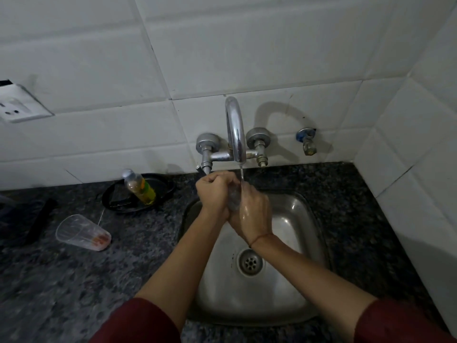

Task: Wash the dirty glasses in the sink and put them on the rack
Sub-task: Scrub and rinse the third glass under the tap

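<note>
Both hands meet over the back of the sink [306,219], near its far edge and well away from the drain [249,262]. The left hand [214,191] is curled round the top of a clear glass [234,199]. The right hand [253,211] wraps round its side. The glass is right under the tap [235,134], and a thin stream of water runs onto it.

A second glass [82,232] lies on its side on the table [74,280], well left of the sink's edge. A bottle [139,186] leans in a black pan [163,186] by the wall [247,58]. On the right, a side wall stands near the sink, with a strip of table between.
</note>
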